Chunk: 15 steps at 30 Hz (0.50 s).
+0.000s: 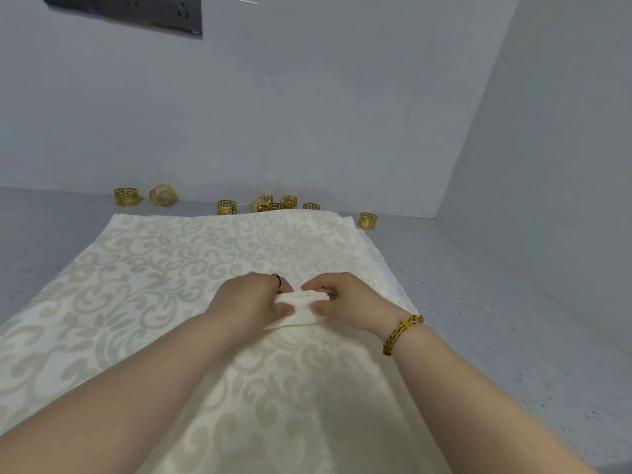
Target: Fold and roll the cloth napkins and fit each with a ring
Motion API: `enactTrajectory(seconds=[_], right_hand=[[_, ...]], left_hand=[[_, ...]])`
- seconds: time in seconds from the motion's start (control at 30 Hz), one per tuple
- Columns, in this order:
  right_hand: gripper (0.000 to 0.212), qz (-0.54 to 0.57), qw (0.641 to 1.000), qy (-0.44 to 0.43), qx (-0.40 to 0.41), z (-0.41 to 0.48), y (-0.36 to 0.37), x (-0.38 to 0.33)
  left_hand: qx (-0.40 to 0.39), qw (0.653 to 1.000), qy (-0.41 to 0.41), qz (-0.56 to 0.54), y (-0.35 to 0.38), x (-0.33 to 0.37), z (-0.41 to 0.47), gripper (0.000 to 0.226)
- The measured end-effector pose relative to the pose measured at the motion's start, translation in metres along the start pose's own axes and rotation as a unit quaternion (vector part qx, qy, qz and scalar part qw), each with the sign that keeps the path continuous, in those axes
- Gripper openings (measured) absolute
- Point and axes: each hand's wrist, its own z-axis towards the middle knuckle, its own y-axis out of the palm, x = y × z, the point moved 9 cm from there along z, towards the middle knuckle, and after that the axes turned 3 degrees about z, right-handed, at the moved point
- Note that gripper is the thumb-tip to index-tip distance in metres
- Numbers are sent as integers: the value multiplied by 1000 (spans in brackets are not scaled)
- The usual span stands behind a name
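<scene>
A small cream napkin (302, 307), folded and partly rolled, lies on top of a large cream damask cloth (154, 268) spread over the grey table. My left hand (249, 302) grips the napkin's left end, thumb curled over it. My right hand (345, 299) pinches its right end, fingers curled down onto the roll. Several gold filigree napkin rings stand along the far edge of the cloth: one (126, 196) at the far left, a tipped one (163, 195) beside it, a cluster (270, 203) in the middle and one (367, 221) at the right.
The grey table (496, 319) meets white walls at the back and right, forming a corner. A dark panel (130, 12) hangs on the back wall at the top left. More cloth edges (349, 222) show under the top cloth at the far right.
</scene>
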Motion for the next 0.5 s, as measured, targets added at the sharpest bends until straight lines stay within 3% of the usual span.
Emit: enactTrajectory(seconds=[0.1, 0.17, 0.2, 0.33, 0.5], right_hand=[[28, 113, 987, 28, 109, 16, -48, 20], [27, 71, 975, 56, 204, 28, -88, 44], [28, 28, 969, 81, 231, 36, -105, 59], [37, -84, 954, 166, 233, 74, -141, 118], [43, -162, 941, 163, 249, 132, -157, 152]], left_hand=[[-25, 996, -38, -79, 6, -21, 25, 18], [-26, 985, -66, -155, 8, -34, 35, 2], [-20, 979, -78, -189, 11, -40, 41, 9], [26, 948, -133, -288, 24, -66, 49, 11], [65, 906, -180, -378, 28, -82, 55, 23]])
